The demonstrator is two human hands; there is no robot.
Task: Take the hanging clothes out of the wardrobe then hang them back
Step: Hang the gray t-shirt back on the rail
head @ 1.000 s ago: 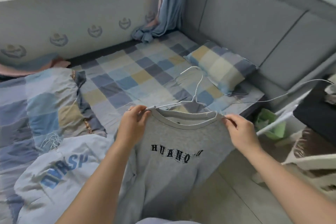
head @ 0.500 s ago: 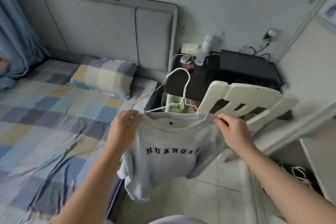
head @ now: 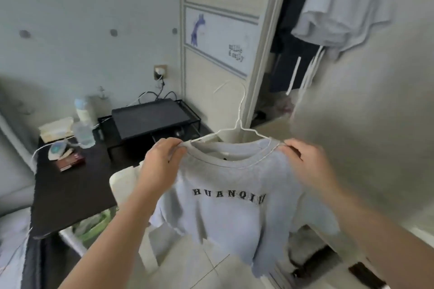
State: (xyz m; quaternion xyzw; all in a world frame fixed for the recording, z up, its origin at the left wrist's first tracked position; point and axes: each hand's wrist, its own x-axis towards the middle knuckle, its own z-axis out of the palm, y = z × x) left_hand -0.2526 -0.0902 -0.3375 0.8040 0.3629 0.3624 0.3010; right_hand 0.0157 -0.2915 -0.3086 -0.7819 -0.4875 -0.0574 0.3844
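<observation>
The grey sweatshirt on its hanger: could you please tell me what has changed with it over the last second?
The person carried the grey sweatshirt on its wire hanger from over the bed round to the open wardrobe, where clothes hang. Unchanged: the left hand and right hand pinch its shoulders; nothing was let go.

Matt grey cloth sweatshirt (head: 225,213), thin white wire hanger (head: 239,122).

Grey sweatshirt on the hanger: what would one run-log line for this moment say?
left hand pinches grey sweatshirt shoulder | right hand pinches other shoulder | white wire hanger inside collar | wardrobe open ahead
</observation>
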